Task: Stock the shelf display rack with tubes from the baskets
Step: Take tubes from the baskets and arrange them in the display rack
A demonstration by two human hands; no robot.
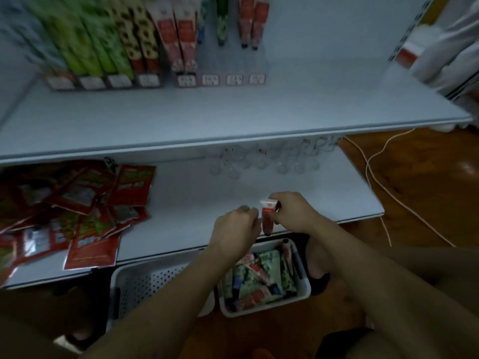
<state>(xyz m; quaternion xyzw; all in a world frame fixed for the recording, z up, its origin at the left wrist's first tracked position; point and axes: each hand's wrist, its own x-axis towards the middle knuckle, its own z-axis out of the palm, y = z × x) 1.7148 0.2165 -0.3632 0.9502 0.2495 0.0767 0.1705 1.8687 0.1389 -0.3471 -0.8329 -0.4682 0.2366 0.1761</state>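
Our forearms [363,270] reach out over a white basket [267,305] of mixed tubes [261,275] on the floor. Our right grip [293,212] is curled round a red tube [267,220], held upright above the near edge of the lower shelf [207,193]. Our left grip [237,226] sits just left of it, fingers curled; we cannot tell whether it touches. Red packets [85,203] lie far left. On the upper shelf [233,112], the display rack [233,66] holds standing tubes [248,22].

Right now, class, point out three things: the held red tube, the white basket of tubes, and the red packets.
red tube [267,219]: head view, its red body.
white basket [268,304]: head view, its near wall.
red packets [85,195]: head view, middle of the pile.
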